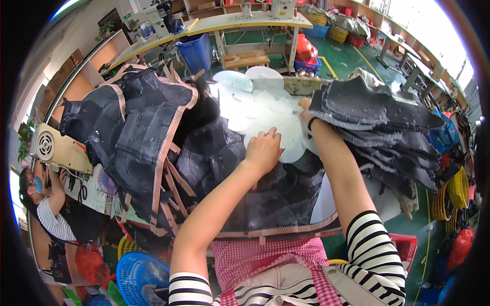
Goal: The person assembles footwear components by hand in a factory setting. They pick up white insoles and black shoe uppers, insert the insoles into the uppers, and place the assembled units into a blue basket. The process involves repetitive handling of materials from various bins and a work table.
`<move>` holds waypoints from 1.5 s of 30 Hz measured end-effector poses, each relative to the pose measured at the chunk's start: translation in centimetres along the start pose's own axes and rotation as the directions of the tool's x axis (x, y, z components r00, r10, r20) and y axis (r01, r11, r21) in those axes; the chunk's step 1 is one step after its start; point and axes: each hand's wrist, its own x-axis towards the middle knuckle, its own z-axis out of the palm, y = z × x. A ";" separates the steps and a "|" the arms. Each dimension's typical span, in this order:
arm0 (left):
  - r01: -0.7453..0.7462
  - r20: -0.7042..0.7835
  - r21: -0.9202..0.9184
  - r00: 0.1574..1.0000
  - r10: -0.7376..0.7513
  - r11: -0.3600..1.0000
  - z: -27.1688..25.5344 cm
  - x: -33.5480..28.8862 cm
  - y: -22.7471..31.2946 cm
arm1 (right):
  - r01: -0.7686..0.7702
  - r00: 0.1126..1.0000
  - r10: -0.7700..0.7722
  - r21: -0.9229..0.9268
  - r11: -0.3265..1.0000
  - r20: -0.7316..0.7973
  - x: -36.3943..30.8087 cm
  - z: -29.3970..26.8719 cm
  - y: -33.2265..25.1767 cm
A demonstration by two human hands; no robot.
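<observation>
White, thin, rounded pieces (265, 104) lie in a loose overlapping pile on dark quilted fabric (280, 204). My left hand (264, 149) rests on the near part of this pile, fingers bent and a little apart, with nothing visible in its grasp. Farther off and to the right, my right hand (305, 108) reaches to the pile's right edge. Its fingers are small in view and partly hidden, so what they hold does not show. Close to that wrist rises a stack of dark grey, fuzzy-edged cut panels (377, 109).
Dark panels with pinkish zipper edging (135, 102) heap up at left. A co-worker (51, 204) sits at a sewing machine (61, 150) beyond them. A blue basket (138, 278) stands low at left; a blue bin (195, 53) and long sewing table (224, 25) are behind.
</observation>
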 end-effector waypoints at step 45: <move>0.324 0.225 -0.937 0.848 -0.479 0.134 -10.0 -19.7 5.6 | -0.453 0.630 -0.528 0.822 0.346 0.569 -27.4 -13.9 -17.4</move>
